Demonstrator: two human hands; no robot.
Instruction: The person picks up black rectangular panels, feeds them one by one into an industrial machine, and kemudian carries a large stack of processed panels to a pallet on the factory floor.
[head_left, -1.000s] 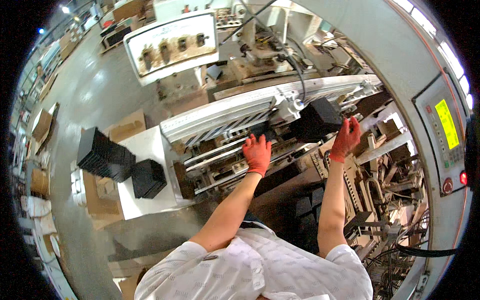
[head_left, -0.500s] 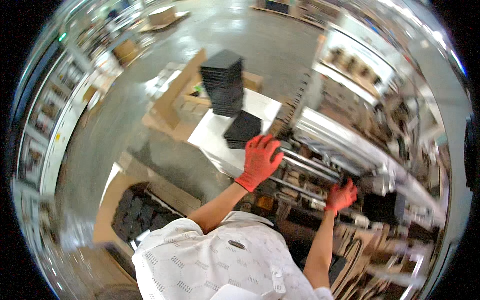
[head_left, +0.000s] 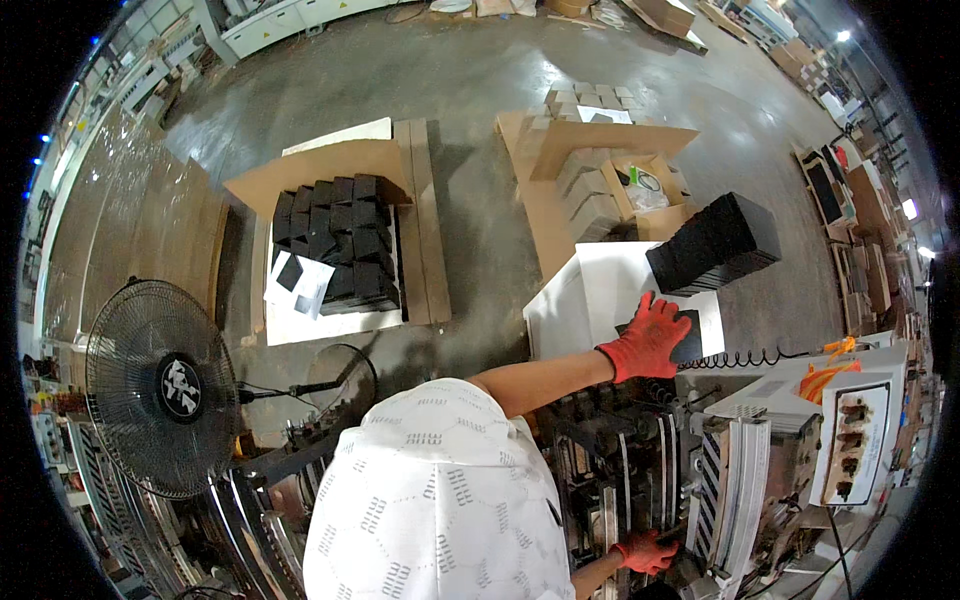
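Note:
My left hand (head_left: 650, 340), in a red glove, lies over a low stack of black sheets (head_left: 688, 335) with its fingers spread. This stack rests on a white board surface (head_left: 610, 275) beside a tall stack of black sheets (head_left: 715, 245). Lower down, my right hand (head_left: 645, 552), also red-gloved, is over the machine (head_left: 640, 450) beside its metal rails. Its fingers look apart and slightly bent, and I make out nothing held in them. Part of the low stack is hidden under my left hand.
A black fan (head_left: 165, 385) stands at left. Beyond it, a pallet carries stacked black blocks (head_left: 340, 235) with cardboard around them. An open carton (head_left: 680, 215) sits behind the white surface. At right are a control panel (head_left: 852, 445) with several knobs and a coiled black cable (head_left: 745, 360).
The view has swung left, bringing the fan and the pallet of black blocks into sight. My left hand has come over the low stack of black sheets. My right hand stays by the machine.

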